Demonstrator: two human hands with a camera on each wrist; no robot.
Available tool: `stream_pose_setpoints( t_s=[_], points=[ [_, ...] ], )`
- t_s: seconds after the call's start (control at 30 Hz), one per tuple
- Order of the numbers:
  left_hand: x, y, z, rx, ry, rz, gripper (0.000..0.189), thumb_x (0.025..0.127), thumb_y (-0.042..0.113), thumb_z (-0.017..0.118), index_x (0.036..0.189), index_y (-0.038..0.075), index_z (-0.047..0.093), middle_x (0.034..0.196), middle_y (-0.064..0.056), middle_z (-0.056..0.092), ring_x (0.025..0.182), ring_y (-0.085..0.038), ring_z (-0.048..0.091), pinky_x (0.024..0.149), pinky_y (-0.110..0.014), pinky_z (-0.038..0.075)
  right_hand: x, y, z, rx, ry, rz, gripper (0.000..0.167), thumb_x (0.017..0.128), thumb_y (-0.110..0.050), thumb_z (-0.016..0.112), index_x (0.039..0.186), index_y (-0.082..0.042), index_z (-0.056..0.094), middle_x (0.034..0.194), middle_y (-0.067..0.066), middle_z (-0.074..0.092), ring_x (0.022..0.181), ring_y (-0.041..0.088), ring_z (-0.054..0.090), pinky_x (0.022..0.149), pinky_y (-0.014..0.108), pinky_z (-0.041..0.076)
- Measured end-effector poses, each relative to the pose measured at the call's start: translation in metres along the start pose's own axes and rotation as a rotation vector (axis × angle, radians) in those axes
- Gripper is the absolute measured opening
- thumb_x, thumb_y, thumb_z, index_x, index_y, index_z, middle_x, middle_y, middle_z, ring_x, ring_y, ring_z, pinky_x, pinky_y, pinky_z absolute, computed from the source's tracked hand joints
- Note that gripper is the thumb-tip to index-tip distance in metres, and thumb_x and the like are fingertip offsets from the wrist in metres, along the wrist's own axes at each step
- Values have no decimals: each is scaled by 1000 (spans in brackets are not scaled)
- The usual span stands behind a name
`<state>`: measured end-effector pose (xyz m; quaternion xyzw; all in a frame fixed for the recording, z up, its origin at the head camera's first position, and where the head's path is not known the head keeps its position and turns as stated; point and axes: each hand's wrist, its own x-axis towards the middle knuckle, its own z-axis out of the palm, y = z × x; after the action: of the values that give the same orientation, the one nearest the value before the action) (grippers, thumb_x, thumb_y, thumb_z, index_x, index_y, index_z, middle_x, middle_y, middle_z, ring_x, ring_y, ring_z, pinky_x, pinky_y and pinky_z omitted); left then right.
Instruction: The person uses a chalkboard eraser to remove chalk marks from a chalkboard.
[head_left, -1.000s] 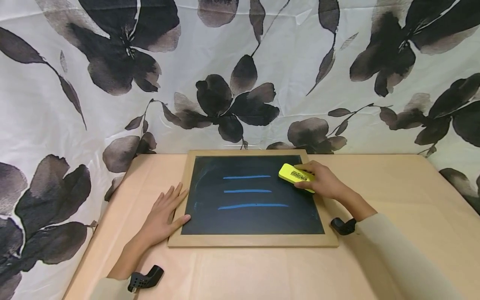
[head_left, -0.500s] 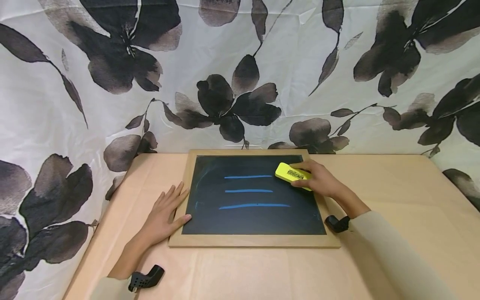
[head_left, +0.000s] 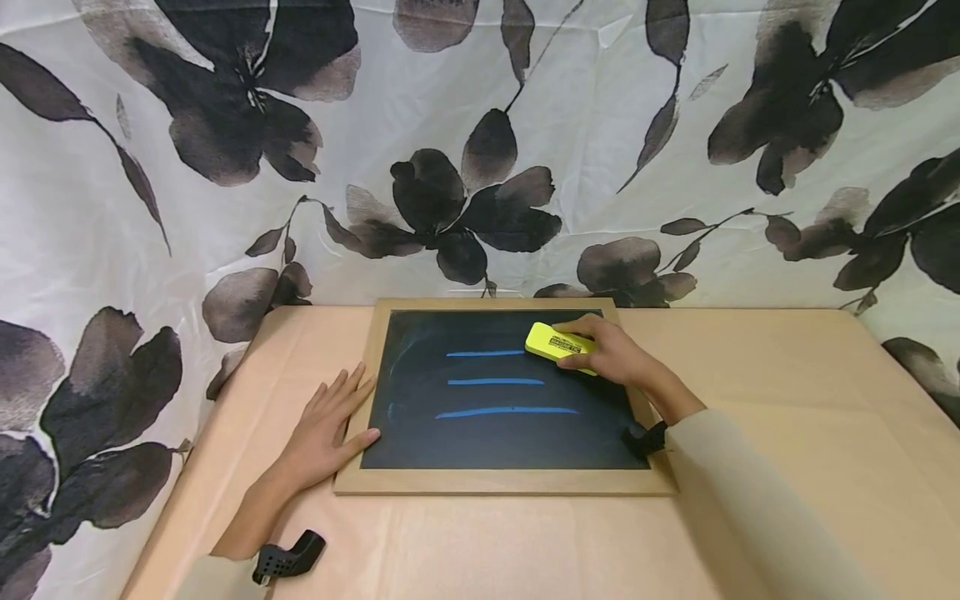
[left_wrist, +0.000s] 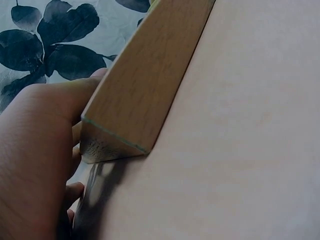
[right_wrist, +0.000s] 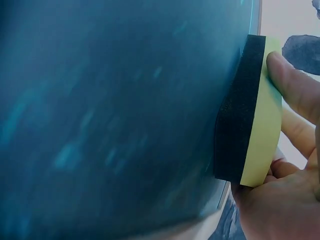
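Note:
A chalkboard (head_left: 495, 446) in a light wooden frame lies on the table, with three blue lines (head_left: 506, 411) drawn across it. My right hand (head_left: 611, 354) grips a yellow board eraser (head_left: 551, 340) at the upper right of the board, thumb on one side and fingers on the other. The eraser covers the right end of the top line. In the right wrist view the eraser's black felt (right_wrist: 240, 110) faces the board surface. My left hand (head_left: 322, 437) rests at the frame's left side, fingers straight and spread, thumb on the frame (left_wrist: 145, 80).
A light wood-toned table (head_left: 495, 542) extends around the board. Behind it hangs a white cloth (head_left: 585, 125) with dark flowers. Each wrist carries a black camera mount (head_left: 291, 557).
My right hand has slid the eraser leftward over the board, onto the right end of the top blue line. The left hand stays in place.

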<state>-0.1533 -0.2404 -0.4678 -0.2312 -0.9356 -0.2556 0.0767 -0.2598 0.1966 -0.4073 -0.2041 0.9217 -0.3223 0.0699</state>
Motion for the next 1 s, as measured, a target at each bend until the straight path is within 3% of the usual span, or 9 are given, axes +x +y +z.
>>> stream_pose_setpoints(
  t_s=[0.57, 1.0],
  points=[
    [-1, -1, 1, 14, 11, 9, 74, 88, 42, 65, 148, 10, 37, 156, -14, 22, 141, -41, 18, 110, -60, 10, 30, -30, 24, -8, -51, -4, 60, 80, -22, 78, 134, -8, 57, 126, 14, 53, 105, 28, 48, 93, 46, 39],
    [-3, -3, 5, 20, 23, 19, 73, 89, 43, 63, 149, 11, 36, 156, -15, 22, 141, -41, 18, 110, -61, 10, 51, -59, 52, -1, -84, -43, 59, 81, -22, 78, 135, -9, 57, 124, 14, 52, 101, 27, 47, 85, 39, 40]
  ],
)
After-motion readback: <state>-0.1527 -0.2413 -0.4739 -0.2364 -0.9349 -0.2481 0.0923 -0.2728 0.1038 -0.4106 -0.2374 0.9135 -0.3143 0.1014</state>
